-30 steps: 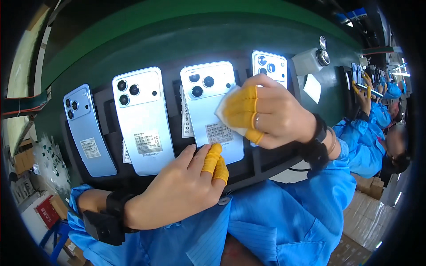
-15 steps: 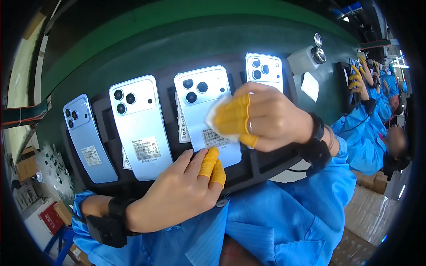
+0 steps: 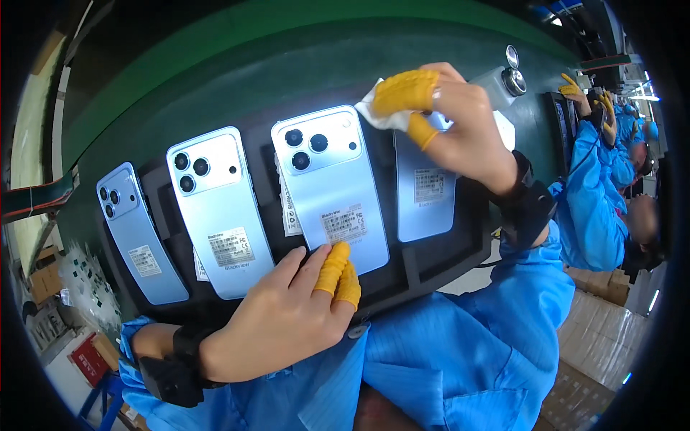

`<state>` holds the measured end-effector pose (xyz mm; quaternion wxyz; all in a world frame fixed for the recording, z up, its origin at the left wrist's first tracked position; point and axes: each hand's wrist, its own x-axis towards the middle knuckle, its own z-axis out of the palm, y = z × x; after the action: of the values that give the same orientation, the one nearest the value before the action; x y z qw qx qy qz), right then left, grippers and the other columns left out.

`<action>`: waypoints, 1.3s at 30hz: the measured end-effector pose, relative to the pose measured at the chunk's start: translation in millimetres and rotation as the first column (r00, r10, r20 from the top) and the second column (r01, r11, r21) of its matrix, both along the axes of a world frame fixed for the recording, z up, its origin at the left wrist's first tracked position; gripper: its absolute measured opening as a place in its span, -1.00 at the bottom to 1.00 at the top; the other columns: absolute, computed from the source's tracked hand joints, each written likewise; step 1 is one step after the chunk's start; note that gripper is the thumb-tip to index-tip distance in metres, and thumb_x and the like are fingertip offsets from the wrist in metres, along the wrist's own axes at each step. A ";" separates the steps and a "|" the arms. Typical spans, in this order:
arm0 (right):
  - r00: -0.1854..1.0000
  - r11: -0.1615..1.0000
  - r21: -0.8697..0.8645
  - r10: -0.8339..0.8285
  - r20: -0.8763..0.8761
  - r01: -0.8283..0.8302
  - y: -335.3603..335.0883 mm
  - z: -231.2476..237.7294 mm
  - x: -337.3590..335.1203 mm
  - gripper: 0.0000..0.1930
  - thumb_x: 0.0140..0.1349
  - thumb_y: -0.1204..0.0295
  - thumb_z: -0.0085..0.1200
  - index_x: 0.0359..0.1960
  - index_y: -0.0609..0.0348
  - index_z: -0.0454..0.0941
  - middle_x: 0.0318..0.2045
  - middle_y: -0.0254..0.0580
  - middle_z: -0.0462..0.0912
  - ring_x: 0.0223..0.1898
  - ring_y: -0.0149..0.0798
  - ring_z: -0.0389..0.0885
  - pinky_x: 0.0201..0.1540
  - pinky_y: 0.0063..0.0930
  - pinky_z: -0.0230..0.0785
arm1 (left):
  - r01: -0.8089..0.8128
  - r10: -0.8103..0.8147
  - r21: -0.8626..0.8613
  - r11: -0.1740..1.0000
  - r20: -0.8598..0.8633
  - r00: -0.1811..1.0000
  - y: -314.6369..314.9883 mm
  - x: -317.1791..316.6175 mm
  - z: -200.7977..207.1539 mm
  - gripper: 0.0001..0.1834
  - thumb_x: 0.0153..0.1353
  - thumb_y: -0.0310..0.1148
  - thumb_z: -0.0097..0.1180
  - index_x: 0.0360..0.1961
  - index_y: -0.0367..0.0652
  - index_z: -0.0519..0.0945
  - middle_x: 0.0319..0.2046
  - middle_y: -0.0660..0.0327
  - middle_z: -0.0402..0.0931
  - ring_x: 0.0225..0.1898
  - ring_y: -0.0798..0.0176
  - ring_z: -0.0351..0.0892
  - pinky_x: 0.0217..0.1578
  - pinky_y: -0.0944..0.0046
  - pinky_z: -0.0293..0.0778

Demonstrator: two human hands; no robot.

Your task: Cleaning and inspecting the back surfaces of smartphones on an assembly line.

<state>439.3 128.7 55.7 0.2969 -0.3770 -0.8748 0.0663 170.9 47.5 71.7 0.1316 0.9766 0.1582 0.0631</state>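
Note:
In yellow finger cots, my right hand pinches a folded white wiping cloth at the upper right corner of a light blue smartphone. That phone lies back up, with three camera lenses and a printed label showing. My left hand grips its lower end, yellow-covered fingers closed at the edge. To the left lie two more phones alike, a nearer one and a farther one. Under my right hand is another phone, its camera area mostly hidden.
The phones rest in a black compartment tray on a green table. A whitish dispenser bottle with an open metal lid stands behind my right hand. Clear bagged material sits at the left. Co-workers in blue are at the right.
My right hand has moved up and right with the cloth, from the phone's middle to its upper corner, uncovering its label. My left hand stays at the lower edge; the view has shifted slightly.

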 end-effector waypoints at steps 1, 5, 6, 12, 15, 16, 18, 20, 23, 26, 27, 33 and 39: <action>0.997 1.000 0.009 -0.010 -0.081 0.011 0.8 0.0 3.8 -0.86 -0.04 0.61 0.10 -0.40 0.24 0.63 -0.37 -0.10 0.68 -0.34 -0.15 0.65 -0.03 -0.38 0.41 | 0.024 -0.024 0.004 1.000 -0.012 1.000 1.2 -1.9 -0.3 -0.83 0.04 -0.37 0.13 -0.38 -0.23 0.63 -0.38 0.01 0.62 -0.06 0.05 0.61 0.00 0.15 0.46; 0.908 0.969 -0.222 -0.186 -0.375 0.106 2.4 6.0 14.5 -0.79 0.13 0.67 0.01 -0.22 0.29 0.63 -0.23 -0.11 0.69 -0.18 -0.25 0.67 -0.02 -0.45 0.46 | 0.039 -0.038 0.013 0.999 -0.039 0.999 3.1 -0.3 -0.1 -0.84 0.10 -0.32 0.12 -0.39 -0.18 0.62 -0.48 0.05 0.61 -0.06 0.02 0.61 0.01 0.12 0.46; 0.933 0.965 -0.254 -0.144 -0.329 0.059 3.9 8.5 22.5 -0.80 0.23 0.59 0.04 -0.13 0.39 0.57 -0.12 0.00 0.64 -0.07 -0.15 0.63 0.07 -0.35 0.44 | 0.054 -0.053 0.023 0.998 -0.056 0.997 3.7 0.1 0.6 -0.83 0.10 -0.29 0.11 -0.37 -0.17 0.61 -0.43 0.04 0.63 -0.05 0.01 0.61 0.01 0.14 0.46; 0.962 0.980 -0.197 -0.055 -0.268 0.002 11.8 8.2 29.3 -0.79 0.14 0.63 0.15 -0.16 0.39 0.58 -0.19 -0.05 0.66 -0.13 -0.20 0.64 0.00 -0.38 0.45 | 0.062 -0.047 0.111 0.992 -0.130 0.990 -6.8 3.0 1.4 -0.71 0.23 -0.17 0.12 -0.26 -0.20 0.62 -0.26 0.06 0.66 -0.13 0.09 0.65 -0.03 0.22 0.50; 0.969 0.982 -0.160 0.061 -0.240 -0.101 20.9 5.6 19.6 -0.78 0.03 0.63 0.23 -0.24 0.38 0.59 -0.26 -0.07 0.66 -0.20 -0.14 0.65 -0.03 -0.34 0.43 | 0.067 -0.039 0.197 0.978 -0.140 0.989 -6.9 5.5 0.1 -0.64 0.22 -0.08 0.14 -0.27 -0.21 0.61 -0.28 0.07 0.66 -0.16 0.09 0.66 -0.06 0.20 0.53; 0.978 0.981 -0.141 0.105 -0.178 -0.131 22.6 7.2 14.1 -0.78 0.02 0.64 0.23 -0.26 0.38 0.59 -0.26 -0.05 0.65 -0.20 -0.11 0.65 -0.03 -0.32 0.43 | 0.074 -0.048 0.185 0.980 -0.142 0.989 -5.8 5.4 0.0 -0.64 0.23 -0.08 0.13 -0.27 -0.21 0.60 -0.28 0.07 0.66 -0.16 0.09 0.66 -0.05 0.20 0.53; 0.973 0.973 -0.098 0.200 -0.112 -0.211 24.9 2.5 4.6 -0.78 -0.05 0.62 0.25 -0.30 0.35 0.60 -0.28 0.00 0.64 -0.22 0.00 0.64 -0.05 -0.26 0.44 | 0.093 -0.066 0.176 0.980 -0.152 0.986 -2.3 5.2 1.3 -0.64 0.25 -0.08 0.10 -0.26 -0.21 0.60 -0.28 0.06 0.66 -0.15 0.09 0.66 -0.05 0.21 0.53; 0.959 0.935 -0.218 0.284 -0.005 -0.278 23.0 -2.3 1.9 -0.80 -0.01 0.58 0.22 -0.29 0.33 0.61 -0.30 -0.04 0.65 -0.23 0.03 0.63 -0.11 -0.21 0.47 | 0.110 -0.081 0.172 0.979 -0.168 0.982 -1.6 4.6 2.7 -0.65 0.27 -0.09 0.07 -0.26 -0.21 0.59 -0.29 0.04 0.66 -0.15 0.09 0.66 -0.06 0.21 0.53; 0.949 0.940 -0.196 0.302 0.091 -0.280 24.5 -3.6 -5.8 -0.80 0.05 0.50 0.18 -0.27 0.32 0.61 -0.30 -0.04 0.66 -0.23 0.06 0.63 -0.11 -0.19 0.48 | 0.095 -0.074 0.144 0.985 -0.143 0.987 -4.4 0.5 -1.1 -0.66 0.30 -0.12 0.00 -0.27 -0.21 0.58 -0.26 0.01 0.65 -0.12 0.06 0.64 -0.05 0.21 0.52; 0.952 0.953 -0.162 0.278 0.126 -0.256 23.4 -3.4 -11.3 -0.78 0.07 0.46 0.17 -0.25 0.31 0.61 -0.29 -0.03 0.66 -0.22 0.06 0.64 -0.12 -0.20 0.48 | 0.073 -0.065 0.062 0.995 -0.135 0.989 -4.7 -0.6 0.2 -0.68 0.29 -0.16 -0.05 -0.28 -0.22 0.57 -0.19 -0.02 0.63 -0.08 0.02 0.61 -0.04 0.21 0.50; 0.957 0.955 -0.144 0.273 0.099 -0.257 22.6 -2.6 -14.0 -0.77 0.04 0.48 0.19 -0.24 0.30 0.61 -0.28 -0.03 0.66 -0.23 0.06 0.64 -0.12 -0.21 0.49 | 0.080 -0.072 0.057 0.995 -0.139 0.988 -6.0 -2.5 0.9 -0.69 0.28 -0.17 -0.05 -0.28 -0.22 0.57 -0.17 -0.03 0.62 -0.07 0.01 0.61 -0.04 0.21 0.50; 0.985 0.980 -0.133 0.158 0.070 -0.148 12.3 0.5 -16.5 -0.75 -0.09 0.61 0.22 -0.28 0.28 0.63 -0.29 -0.06 0.68 -0.24 -0.02 0.65 -0.13 -0.27 0.47 | 0.068 -0.061 0.075 0.995 -0.093 0.994 -11.2 -3.3 -6.4 -0.69 0.26 -0.18 -0.02 -0.25 -0.24 0.57 -0.11 -0.07 0.59 -0.02 -0.02 0.58 -0.04 0.20 0.48; 0.990 0.980 -0.170 0.121 0.070 -0.108 5.3 1.4 -17.2 -0.73 -0.12 0.67 0.19 -0.29 0.30 0.63 -0.24 -0.05 0.67 -0.21 -0.01 0.63 -0.09 -0.26 0.45 | 0.057 -0.051 0.075 0.996 -0.077 0.996 -11.8 -4.4 -8.4 -0.73 0.25 -0.21 0.03 -0.28 -0.22 0.56 -0.12 -0.07 0.60 -0.02 -0.04 0.58 -0.02 0.18 0.47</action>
<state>422.1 134.0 57.1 0.2249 -0.3518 -0.8977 0.1405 166.5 35.7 63.3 0.0894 0.9865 0.1339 0.0289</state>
